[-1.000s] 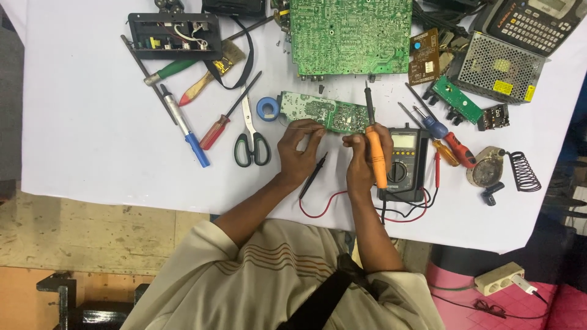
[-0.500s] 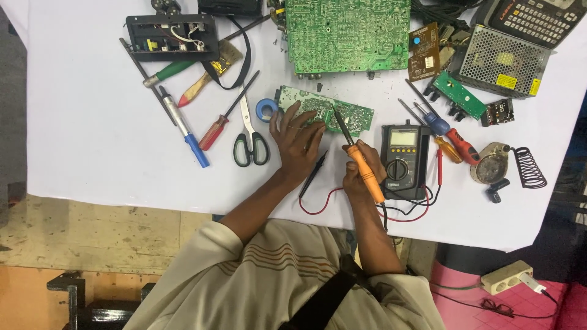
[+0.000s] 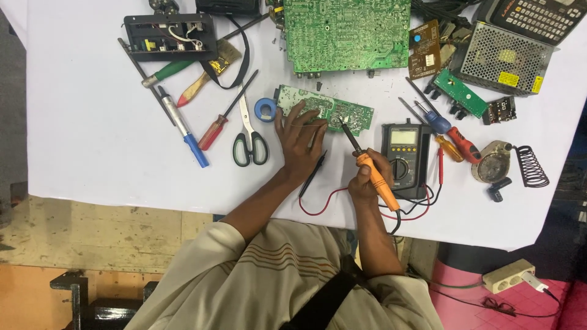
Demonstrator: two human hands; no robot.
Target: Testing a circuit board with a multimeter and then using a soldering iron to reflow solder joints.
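Gripping the orange soldering iron (image 3: 373, 174) pen-style, the right hand (image 3: 367, 177) is angling its tip toward the small green board (image 3: 327, 110) on the white table (image 3: 92, 134). Left hand (image 3: 299, 137) is lying open, pinning the board; pressing it flat seems wise.

— How is the light?
— Bright and even, from overhead. The white bench (image 3: 92, 122) is nearly washed out, with soft, short shadows under the scissors (image 3: 249, 137) and the hands.
— Any glare?
— Only a mild sheen on the meter (image 3: 403, 153) screen.
— Sharpness?
— Crisp in the centre; the green board (image 3: 345, 33) shows its fine tracks. The corners go dim, and the floor (image 3: 92, 238) below looks duller and softer.
— Distortion?
— The bench edges bow slightly.
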